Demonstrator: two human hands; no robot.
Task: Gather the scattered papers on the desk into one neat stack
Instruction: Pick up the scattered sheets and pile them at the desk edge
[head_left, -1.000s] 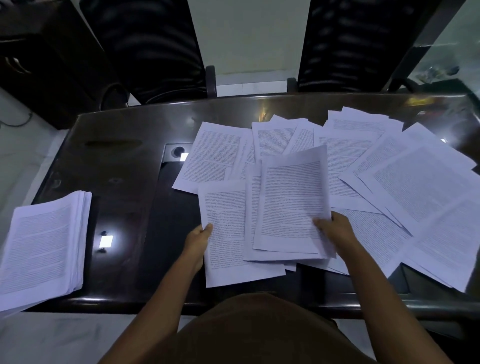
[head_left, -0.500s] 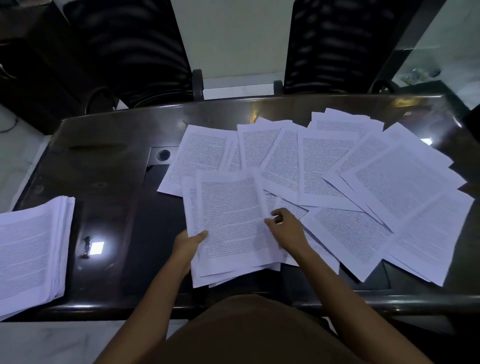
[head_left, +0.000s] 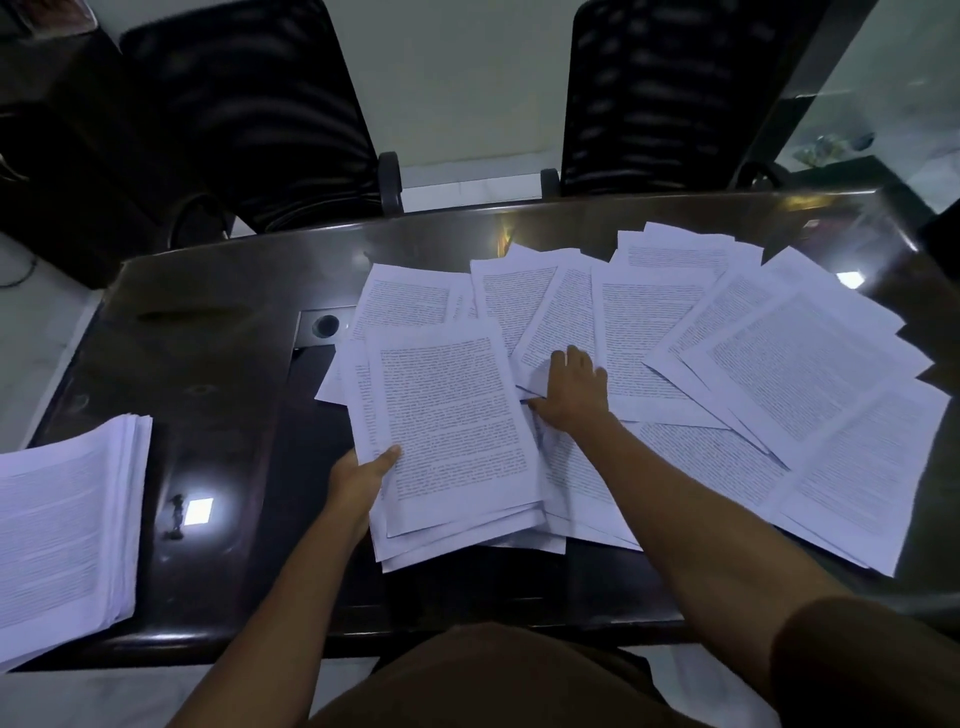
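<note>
While the left hand (head_left: 361, 480) is gripping a bundle of white printed sheets (head_left: 452, 426) on the dark glossy desk (head_left: 208, 364), the right hand (head_left: 571, 395) is pressing straight fingers onto scattered white pages (head_left: 779, 374) just right.

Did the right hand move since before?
Yes. Against the desk's round cable hole, the right hand has reached farther away, onto the scattered sheets.

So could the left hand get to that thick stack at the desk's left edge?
Probably yes. Only bare desk lies between the left hand and the stack. But its fingers grip the gathered bundle, so it would have to let go first.
</note>
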